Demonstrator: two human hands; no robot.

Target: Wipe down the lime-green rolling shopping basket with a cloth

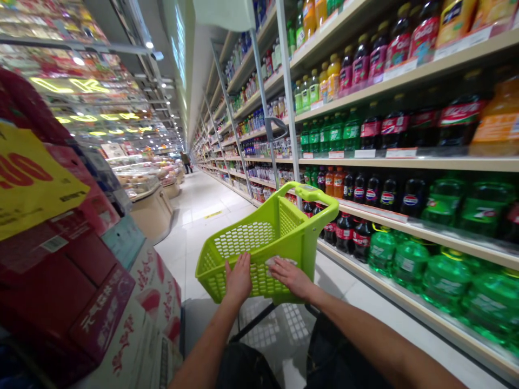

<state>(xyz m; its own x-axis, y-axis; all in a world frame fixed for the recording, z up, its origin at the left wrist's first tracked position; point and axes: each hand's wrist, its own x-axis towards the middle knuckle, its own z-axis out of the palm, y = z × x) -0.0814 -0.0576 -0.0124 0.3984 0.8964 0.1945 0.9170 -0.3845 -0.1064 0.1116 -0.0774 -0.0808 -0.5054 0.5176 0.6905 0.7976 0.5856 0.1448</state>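
Note:
A lime-green plastic shopping cart (pixel 302 246) with perforated walls stands right in front of me, its handle at the upper right. My left hand (pixel 239 278) rests against the near side wall, fingers stretched out, with nothing in it. Against the same wall, further right, my right hand (pixel 291 276) presses a crumpled white wipe (pixel 274 261) under its fingers. Most of the wipe is hidden by that hand. The part of the cart's interior that I can see holds nothing.
Shelves of bottled drinks (pixel 387 197) run along the right. Stacked cartons (pixel 101 302) with a yellow price sign (pixel 36 181) stand close on the left. A white tiled aisle (pixel 194 200) leads away past a display counter (pixel 152 208) to a distant person (pixel 187 162).

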